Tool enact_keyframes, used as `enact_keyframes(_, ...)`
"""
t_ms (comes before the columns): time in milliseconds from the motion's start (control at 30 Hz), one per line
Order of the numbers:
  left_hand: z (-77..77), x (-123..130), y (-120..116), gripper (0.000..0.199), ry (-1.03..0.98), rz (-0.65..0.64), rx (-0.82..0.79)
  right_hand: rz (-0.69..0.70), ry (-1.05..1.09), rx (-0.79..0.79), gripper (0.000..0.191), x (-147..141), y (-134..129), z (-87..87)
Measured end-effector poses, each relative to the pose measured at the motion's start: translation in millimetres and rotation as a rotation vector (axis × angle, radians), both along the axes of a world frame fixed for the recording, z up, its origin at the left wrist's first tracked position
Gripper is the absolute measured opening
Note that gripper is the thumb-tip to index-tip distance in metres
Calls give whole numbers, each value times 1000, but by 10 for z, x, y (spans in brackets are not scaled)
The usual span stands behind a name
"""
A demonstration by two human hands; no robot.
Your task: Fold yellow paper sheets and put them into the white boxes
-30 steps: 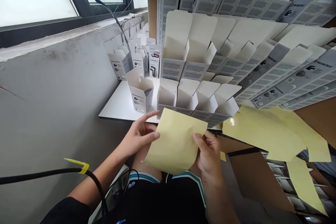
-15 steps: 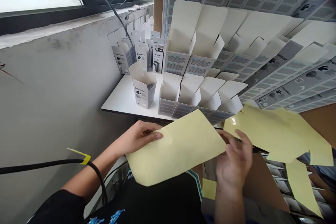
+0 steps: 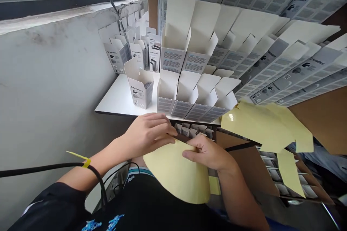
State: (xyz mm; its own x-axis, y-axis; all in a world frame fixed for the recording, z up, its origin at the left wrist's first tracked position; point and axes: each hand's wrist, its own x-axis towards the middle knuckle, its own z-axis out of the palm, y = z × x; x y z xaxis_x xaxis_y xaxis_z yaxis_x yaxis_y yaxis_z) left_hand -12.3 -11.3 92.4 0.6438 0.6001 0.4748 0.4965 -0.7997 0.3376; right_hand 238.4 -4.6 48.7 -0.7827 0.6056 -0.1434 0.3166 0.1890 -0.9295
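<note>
A yellow sheet is held at its upper edge and bends downward in front of my body. My left hand is closed on the sheet's upper left part, fingers together. With thumb on top and fingers behind, my right hand grips the upper right edge. Beyond the hands, a single open white box with something papery inside stands on the white table. A row of open white boxes stands to its right.
Stacked open boxes rise at the back and right. More yellow sheets lie at the right, near a carton of packed items. A black cable with a yellow tie crosses my left forearm. A wall stands at left.
My right hand has moved left and up along the sheet, closer to my left hand. The sheet has turned and now curves downward. The view has shifted slightly.
</note>
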Motion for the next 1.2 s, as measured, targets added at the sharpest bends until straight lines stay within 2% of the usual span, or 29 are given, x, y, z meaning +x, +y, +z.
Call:
enact_keyframes(67, -25, -39, -119, 9, -116, 80, 207, -52, 127, -40, 47, 33, -57, -69)
enact_keyframes(133, -79, -40, -255, 14, -213, 183, 302, -150, 240, -41, 45, 20, -152, -122)
enact_keyframes(200, -151, 3, -387, 15, -263, 216, 241, -241, 327, -23, 41, -35, -258, -146)
enact_keyframes(267, -220, 73, -490, 17, -261, 174, 105, -300, 351, 35, 37, -102, -350, -131)
enact_keyframes(333, -269, 146, -548, 23, -248, 153, 45, -340, 332, 156, 36, -155, -421, -75)
enact_keyframes(400, -293, 206, -568, 25, -241, 170, 84, -352, 276, 327, 35, -181, -476, 8)
enact_keyframes(467, -301, 250, -570, 20, -245, 150, 111, -311, 191, 502, 31, -184, -521, 82)
enact_keyframes(533, -308, 280, -566, 15, -247, 101, 70, -275, 91, 672, 27, -178, -549, 109)
enact_keyframes(667, -362, 289, -535, 8, -212, 80, -3, -239, -22, 954, 26, -197, -509, 9)
enact_keyframes(833, -469, 203, -502, 11, -189, 49, -131, -188, -158, 1137, 24, -303, -417, -175)
enact_keyframes(933, -528, 144, -488, 13, -156, 53, -140, -206, -182, 1168, 22, -368, -397, -258)
enact_keyframes(1000, -559, 113, -477, 14, -152, 40, -152, -195, -183, 1121, 22, -393, -395, -290)
enact_keyframes(1200, -640, 67, -445, 14, -187, -4, -349, -145, -318, 787, 30, -367, -450, -255)
